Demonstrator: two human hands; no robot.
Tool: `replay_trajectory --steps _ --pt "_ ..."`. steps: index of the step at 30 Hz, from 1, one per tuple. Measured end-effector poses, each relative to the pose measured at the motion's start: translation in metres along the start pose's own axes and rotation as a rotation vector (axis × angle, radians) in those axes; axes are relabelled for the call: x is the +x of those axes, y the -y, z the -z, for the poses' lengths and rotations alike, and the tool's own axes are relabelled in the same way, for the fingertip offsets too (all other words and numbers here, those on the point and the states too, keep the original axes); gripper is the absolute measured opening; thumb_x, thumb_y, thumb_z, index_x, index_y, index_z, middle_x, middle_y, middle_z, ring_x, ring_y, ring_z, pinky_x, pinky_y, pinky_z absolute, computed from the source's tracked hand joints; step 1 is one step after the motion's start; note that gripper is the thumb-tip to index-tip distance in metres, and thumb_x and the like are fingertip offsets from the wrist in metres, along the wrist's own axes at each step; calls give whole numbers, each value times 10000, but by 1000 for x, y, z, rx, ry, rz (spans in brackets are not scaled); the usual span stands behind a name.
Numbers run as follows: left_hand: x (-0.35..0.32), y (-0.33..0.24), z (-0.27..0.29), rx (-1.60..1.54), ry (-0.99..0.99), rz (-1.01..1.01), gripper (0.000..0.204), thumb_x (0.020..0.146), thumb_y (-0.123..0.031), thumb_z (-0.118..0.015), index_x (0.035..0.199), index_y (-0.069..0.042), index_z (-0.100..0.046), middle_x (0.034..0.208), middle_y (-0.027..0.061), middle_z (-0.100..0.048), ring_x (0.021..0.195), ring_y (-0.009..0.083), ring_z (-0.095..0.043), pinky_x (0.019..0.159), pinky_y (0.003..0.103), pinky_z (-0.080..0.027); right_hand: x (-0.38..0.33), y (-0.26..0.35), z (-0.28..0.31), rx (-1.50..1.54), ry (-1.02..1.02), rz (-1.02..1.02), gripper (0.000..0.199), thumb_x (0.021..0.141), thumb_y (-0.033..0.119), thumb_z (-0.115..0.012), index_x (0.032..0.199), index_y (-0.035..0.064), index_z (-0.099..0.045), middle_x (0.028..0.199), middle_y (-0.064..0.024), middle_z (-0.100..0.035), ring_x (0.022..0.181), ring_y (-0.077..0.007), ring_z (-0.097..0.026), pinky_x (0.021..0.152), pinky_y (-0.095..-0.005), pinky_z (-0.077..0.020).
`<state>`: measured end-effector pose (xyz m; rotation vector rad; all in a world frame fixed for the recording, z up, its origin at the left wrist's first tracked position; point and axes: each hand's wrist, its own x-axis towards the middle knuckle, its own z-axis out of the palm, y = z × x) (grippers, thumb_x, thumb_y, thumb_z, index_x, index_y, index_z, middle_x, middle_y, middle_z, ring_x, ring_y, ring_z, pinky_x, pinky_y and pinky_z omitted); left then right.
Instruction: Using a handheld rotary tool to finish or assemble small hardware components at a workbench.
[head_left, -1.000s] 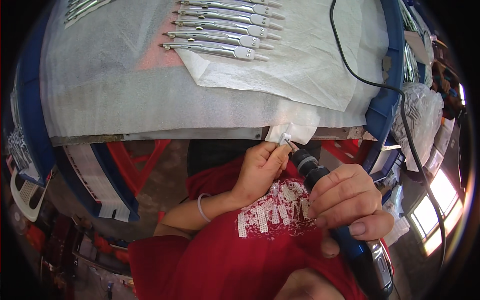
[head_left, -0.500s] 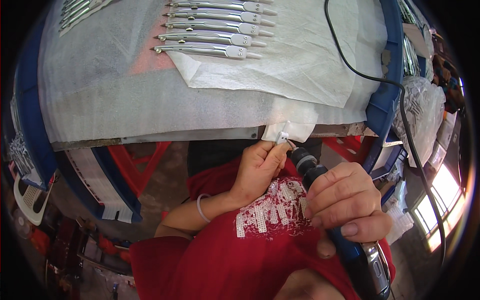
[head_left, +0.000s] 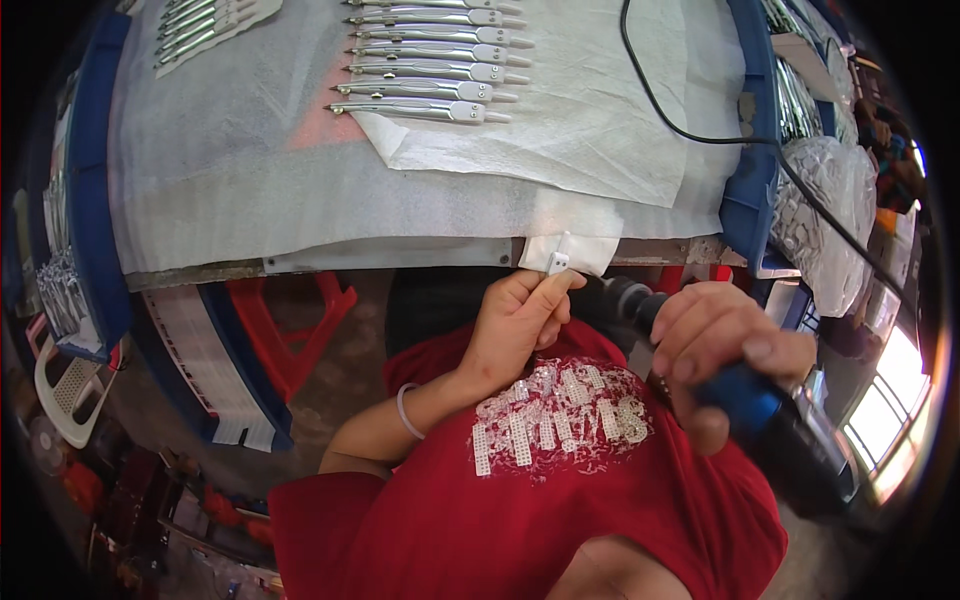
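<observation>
At the table's front edge my left hand pinches a drawing compass by its pale head, where two small dark screw spots show. The rest of that compass is hidden by my fingers. Behind the head lies a small white pad. My right hand is wrapped round a blue and black electric screwdriver, to the right of the compass. The driver's front end points left toward my left hand, apart from the compass. Farther back, several silver compasses lie side by side on a white cloth.
More compasses lie at the far left. A black cord crosses the right side of the covered table. Blue trays flank it, with a plastic bag of parts beyond. A red stool stands below.
My right hand has drawn the screwdriver back to the right, off the compass. My left hand keeps its pinch on the compass. The whole view has shifted slightly.
</observation>
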<state>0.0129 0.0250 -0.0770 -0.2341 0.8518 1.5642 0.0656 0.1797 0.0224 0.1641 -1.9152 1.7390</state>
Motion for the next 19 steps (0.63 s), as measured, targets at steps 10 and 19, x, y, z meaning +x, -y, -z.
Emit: replay_trajectory --steps 10,19 --pt "-29 -38 -1 223 264 136 323 988 -203 -413 1221 12 -474 777 80 -615 513 57 -484 504 172 -401 -36 -6 -1 -237 -365 -874 329 712 -18 -696 1006 -26 -549 800 -69 -656 678 -68 -579 625 -216 -468" --pt "-66 -235 24 1081 -178 -785 230 905 -54 -555 1131 -17 -526 935 46 -579 704 119 -577 649 230 -473 -43 2 10 -17 -397 -741 437 729 -15 -653 1111 15 -441 894 -181 -639 679 -132 -612 599 -241 -521"
